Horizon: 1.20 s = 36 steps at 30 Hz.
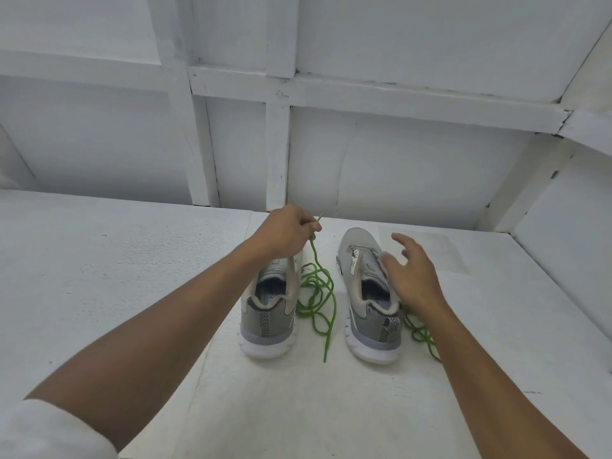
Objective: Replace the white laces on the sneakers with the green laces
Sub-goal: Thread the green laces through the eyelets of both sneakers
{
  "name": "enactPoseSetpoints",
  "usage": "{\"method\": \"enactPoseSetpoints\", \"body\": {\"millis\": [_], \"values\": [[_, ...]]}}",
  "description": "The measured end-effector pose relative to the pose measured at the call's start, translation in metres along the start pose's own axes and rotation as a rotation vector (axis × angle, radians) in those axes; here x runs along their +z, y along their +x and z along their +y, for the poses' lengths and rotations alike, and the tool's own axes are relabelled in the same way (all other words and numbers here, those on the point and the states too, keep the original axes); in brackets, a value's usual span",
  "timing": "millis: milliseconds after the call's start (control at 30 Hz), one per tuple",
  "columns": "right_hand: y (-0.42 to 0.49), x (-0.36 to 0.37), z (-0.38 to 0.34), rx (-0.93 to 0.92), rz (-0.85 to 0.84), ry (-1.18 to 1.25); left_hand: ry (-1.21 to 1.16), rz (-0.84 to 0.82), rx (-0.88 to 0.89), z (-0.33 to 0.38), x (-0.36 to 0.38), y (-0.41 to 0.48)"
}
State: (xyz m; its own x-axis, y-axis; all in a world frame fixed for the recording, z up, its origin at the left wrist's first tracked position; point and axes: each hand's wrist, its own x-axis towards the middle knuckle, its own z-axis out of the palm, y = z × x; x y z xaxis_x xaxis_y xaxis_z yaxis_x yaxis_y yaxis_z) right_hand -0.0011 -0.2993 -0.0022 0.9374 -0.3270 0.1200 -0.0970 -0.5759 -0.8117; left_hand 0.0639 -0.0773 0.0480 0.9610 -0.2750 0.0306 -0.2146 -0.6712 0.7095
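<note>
**Two hands out, one pinching a green end**

Seen from the head camera, a pair of grey sneakers stands side by side on a white table (132, 260), heels toward the person and toes toward the panelled wall (397, 160). The left hand (291, 231) hangs above the toe of the left sneaker (268, 313), fingers curled, pinching one end of a green lace (318, 286); the tip pokes up past the knuckles. From the pinch the lace drops to the table and lies in loose loops between the two sneakers, its other end trailing past the heels toward the person. The right hand (410, 273) hovers over the opening of the right sneaker (364, 293), fingers spread and relaxed, holding nothing; whether it touches the collar I cannot tell. A second lace (420, 332), also green, lies tangled just right of that sneaker's heel, partly hidden behind the right forearm. A scrap of white shows by the right sneaker's eyelets. A white sleeve (49, 432) covers the left upper arm
</note>
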Motion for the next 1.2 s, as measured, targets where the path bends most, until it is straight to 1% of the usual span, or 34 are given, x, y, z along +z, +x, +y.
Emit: {"method": "enactPoseSetpoints", "body": {"millis": [33,100,200,300,367,433,633,733,800,867,1033,1133,1200], "values": [[0.001,0.000,-0.010,-0.067,0.031,0.001,-0.006,-0.003,0.002,0.000,0.000,0.000],[0.003,0.003,-0.030,-0.151,0.031,0.028,-0.017,0.002,0.010,0.001,0.001,0.000],[0.005,0.013,-0.056,-0.169,-0.057,0.101,-0.028,-0.001,0.022,0.002,0.003,0.000],[0.008,0.023,-0.074,-0.122,-0.147,0.162,-0.034,0.003,0.031,0.004,0.006,0.000],[0.012,0.029,-0.080,-0.086,-0.173,0.231,-0.043,0.012,0.035,0.004,0.008,0.001],[0.015,0.035,-0.080,-0.057,-0.182,0.289,-0.041,0.016,0.039,0.004,0.010,0.000],[0.026,0.049,-0.075,-0.035,-0.177,0.334,-0.018,0.028,0.017,-0.002,0.011,0.002],[0.037,0.056,-0.074,0.006,-0.159,0.329,0.014,0.106,-0.014,-0.008,0.001,0.006],[0.043,0.062,-0.075,0.037,-0.176,0.325,0.068,0.148,-0.041,-0.015,-0.008,0.013],[0.048,0.070,-0.075,0.032,-0.206,0.288,0.131,0.131,-0.072,-0.024,-0.015,0.020],[0.056,0.093,-0.075,-0.052,-0.279,-0.055,0.314,-0.008,-0.116,-0.044,-0.017,0.035],[0.058,0.106,-0.074,-0.064,-0.287,-0.152,0.375,-0.065,-0.162,-0.048,-0.013,0.041],[0.059,0.116,-0.073,-0.066,-0.280,-0.197,0.374,-0.081,-0.189,-0.051,-0.010,0.044]]}}
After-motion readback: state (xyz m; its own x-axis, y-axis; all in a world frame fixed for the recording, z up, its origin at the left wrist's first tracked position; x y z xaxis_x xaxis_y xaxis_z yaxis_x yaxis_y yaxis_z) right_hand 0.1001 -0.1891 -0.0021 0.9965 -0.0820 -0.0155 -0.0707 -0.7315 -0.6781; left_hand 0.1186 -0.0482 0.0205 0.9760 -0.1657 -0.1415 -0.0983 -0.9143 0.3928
